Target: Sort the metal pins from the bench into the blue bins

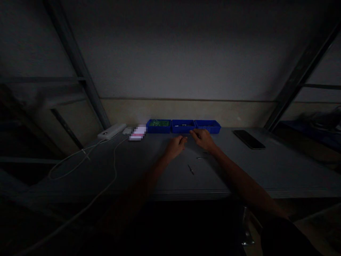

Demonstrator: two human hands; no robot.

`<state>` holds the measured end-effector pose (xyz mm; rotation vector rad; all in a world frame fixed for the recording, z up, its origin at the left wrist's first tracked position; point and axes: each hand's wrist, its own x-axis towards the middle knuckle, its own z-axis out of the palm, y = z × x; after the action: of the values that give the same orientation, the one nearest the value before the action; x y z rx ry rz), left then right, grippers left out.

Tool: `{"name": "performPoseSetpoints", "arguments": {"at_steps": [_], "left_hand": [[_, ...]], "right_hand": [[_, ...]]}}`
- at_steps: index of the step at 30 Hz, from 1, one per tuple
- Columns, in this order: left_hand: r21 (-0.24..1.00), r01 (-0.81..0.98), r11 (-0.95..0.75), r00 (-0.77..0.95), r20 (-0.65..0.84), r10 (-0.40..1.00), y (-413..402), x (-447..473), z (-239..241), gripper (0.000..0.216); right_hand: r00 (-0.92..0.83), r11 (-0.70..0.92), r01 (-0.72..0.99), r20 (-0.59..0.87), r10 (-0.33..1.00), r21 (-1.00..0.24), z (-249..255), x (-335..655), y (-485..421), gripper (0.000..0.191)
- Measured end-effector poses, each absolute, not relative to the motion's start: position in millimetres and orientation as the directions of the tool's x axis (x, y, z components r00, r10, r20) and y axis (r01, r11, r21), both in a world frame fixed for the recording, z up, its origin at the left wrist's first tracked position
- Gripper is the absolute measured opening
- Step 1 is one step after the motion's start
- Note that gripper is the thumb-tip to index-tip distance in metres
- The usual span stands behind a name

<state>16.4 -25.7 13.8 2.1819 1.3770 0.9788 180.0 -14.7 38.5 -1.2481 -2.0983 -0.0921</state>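
Observation:
The scene is dim. My left hand [176, 145] lies on the grey table [279, 167] with its fingers curled loosely, just in front of the middle blue tray [183, 126]. My right hand [204, 138] rests beside it, fingers bent near the front edge of the right blue tray [208, 126]; whether it pinches something is too dark to tell. The left blue tray [158, 126] holds green pieces. Two thin tools lie on the table near my right wrist: a small one [201, 157] and a dark one [191, 169].
A black phone [248, 139] lies at the right. A white power bank [112, 131] with white cables [80, 156] sits at the left, next to a blurred pink-white item [137, 133]. Metal frame struts rise on both sides. The wall stands behind the trays.

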Motion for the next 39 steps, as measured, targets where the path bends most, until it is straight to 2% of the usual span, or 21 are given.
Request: {"name": "performPoseSetpoints", "arguments": {"at_steps": [3,5,7,10,12,15,18,20,25,31,35,39], "left_hand": [[0.563,0.628,-0.538,0.460,0.289,0.840,-38,33,6,0.025],[0.445,0.620,-0.646,0.583,0.289,0.759,-46,42,3,0.024],[0.316,0.634,-0.706,0.644,0.288,0.708,-52,48,2,0.017],[0.210,0.689,-0.694,0.640,0.273,0.718,-52,47,5,0.013],[0.207,0.726,-0.656,0.601,0.275,0.751,-45,40,6,0.014],[0.254,0.795,-0.551,0.473,0.308,0.825,-26,24,8,0.018],[0.312,0.835,-0.453,0.358,0.318,0.878,-11,5,8,0.025],[0.345,0.841,-0.416,0.318,0.307,0.897,-5,-3,8,0.026],[0.434,0.801,-0.411,0.264,0.361,0.895,0,-6,4,0.025],[0.465,0.696,-0.547,0.293,0.511,0.808,-1,-2,4,0.022],[0.507,0.670,-0.541,0.302,0.480,0.824,-2,-2,6,0.033],[0.560,0.634,-0.533,0.319,0.439,0.840,-3,-1,4,0.037]], "right_hand": [[-0.003,0.337,0.888,0.729,0.685,-0.313,55,200,-6,0.045],[0.197,0.168,0.908,0.745,0.637,-0.384,62,216,4,0.043],[0.313,0.009,0.903,0.673,0.671,-0.429,61,230,15,0.038],[0.328,-0.119,0.908,0.504,0.799,-0.402,46,240,23,0.042],[0.235,-0.055,0.920,0.433,0.870,-0.389,34,237,21,0.041],[-0.079,0.254,0.876,0.397,0.914,-0.409,22,219,12,0.037],[-0.397,0.530,0.747,0.371,0.840,-0.401,17,194,3,0.031],[-0.493,0.612,0.695,0.369,0.788,-0.378,14,182,-1,0.026],[-0.474,0.627,0.708,0.440,0.763,-0.324,10,175,-3,0.022],[-0.414,0.603,0.721,0.485,0.770,-0.341,12,176,-4,0.028],[-0.408,0.616,0.693,0.501,0.763,-0.375,13,176,-5,0.024],[-0.454,0.660,0.665,0.513,0.729,-0.349,14,178,-4,0.023]]}}
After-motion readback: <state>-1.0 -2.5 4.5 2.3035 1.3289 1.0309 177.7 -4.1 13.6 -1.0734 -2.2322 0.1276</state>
